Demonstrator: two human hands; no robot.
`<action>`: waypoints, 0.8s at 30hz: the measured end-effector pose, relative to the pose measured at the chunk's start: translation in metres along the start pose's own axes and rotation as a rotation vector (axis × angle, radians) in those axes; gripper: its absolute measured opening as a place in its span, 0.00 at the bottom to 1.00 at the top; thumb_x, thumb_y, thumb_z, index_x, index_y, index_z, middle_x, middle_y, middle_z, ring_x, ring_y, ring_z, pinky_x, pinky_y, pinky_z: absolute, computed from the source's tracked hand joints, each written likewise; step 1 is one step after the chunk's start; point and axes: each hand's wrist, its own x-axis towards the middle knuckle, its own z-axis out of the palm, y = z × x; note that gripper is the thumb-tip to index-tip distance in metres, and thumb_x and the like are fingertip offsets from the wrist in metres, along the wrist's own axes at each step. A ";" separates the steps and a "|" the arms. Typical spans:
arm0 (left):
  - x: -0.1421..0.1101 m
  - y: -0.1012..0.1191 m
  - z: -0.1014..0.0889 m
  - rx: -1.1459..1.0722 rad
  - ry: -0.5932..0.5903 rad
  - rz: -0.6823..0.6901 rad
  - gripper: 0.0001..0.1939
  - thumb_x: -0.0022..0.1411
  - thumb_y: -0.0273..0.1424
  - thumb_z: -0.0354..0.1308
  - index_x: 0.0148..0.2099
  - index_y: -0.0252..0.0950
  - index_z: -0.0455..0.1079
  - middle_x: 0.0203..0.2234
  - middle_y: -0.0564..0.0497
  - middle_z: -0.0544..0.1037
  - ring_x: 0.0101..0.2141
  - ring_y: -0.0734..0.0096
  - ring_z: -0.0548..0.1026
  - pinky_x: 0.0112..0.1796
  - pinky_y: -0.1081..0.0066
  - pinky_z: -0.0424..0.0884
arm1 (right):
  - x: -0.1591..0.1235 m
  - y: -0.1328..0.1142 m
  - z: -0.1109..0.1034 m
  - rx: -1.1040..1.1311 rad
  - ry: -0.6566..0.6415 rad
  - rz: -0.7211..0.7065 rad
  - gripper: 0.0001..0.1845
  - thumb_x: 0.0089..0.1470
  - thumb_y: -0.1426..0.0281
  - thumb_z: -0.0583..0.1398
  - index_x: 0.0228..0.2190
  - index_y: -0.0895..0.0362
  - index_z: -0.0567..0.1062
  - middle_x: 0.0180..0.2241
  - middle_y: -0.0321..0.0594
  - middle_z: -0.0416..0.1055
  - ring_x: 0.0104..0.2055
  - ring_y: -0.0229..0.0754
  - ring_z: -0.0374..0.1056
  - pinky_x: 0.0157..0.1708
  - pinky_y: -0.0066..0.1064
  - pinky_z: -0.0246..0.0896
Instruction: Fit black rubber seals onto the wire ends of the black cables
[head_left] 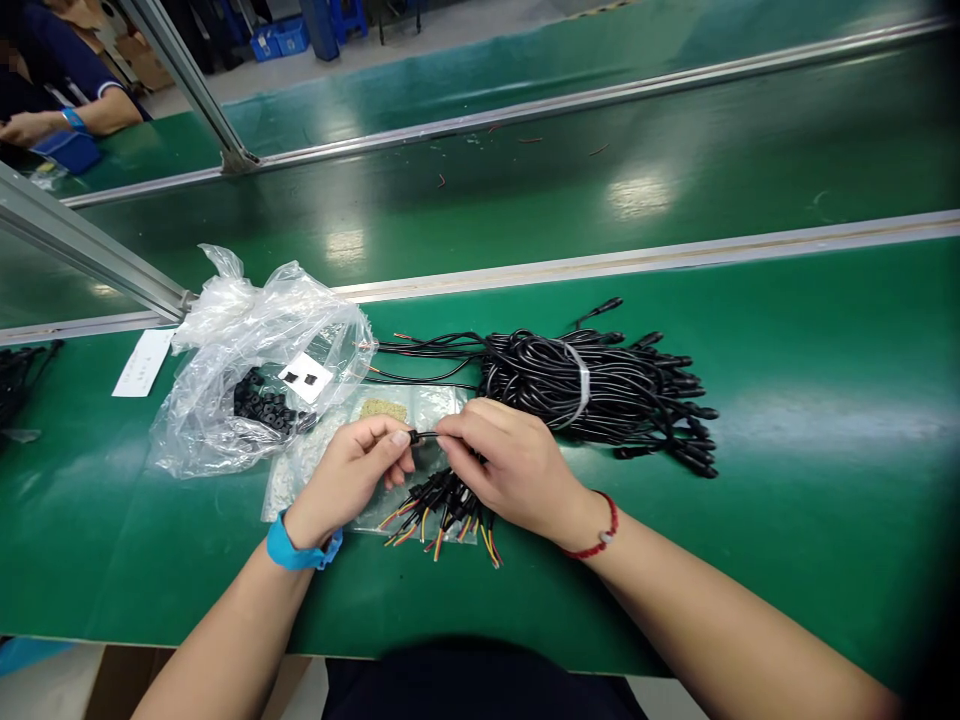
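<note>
Between thumb and fingers, my left hand (364,462) pinches a small black plastic part (413,437) at the end of a black cable (429,435). My right hand (517,460) grips that same cable just to the right of it. Below lie several cable ends (442,505) with black fittings and bare red, yellow and black wires. Behind my right hand sits a large bundle of black cables (592,385), bound with a pale tie. To the left, a clear plastic bag (202,430) lies open around a pile of small black parts (262,402).
A flat clear bag (300,480) with tiny yellowish pieces (384,409) lies under my hands. A white card (306,378) bears two black pieces. A paper label (143,362) lies at left, by a metal post (97,250). Across the green belt, another person's hand (30,128) shows.
</note>
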 end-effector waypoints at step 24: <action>-0.001 -0.014 0.012 0.340 0.109 0.461 0.03 0.56 0.26 0.60 0.35 0.37 0.72 0.30 0.49 0.76 0.34 0.69 0.73 0.36 0.70 0.68 | 0.004 -0.005 -0.007 0.406 -0.188 0.243 0.08 0.55 0.76 0.53 0.25 0.57 0.67 0.21 0.31 0.63 0.24 0.32 0.58 0.25 0.24 0.52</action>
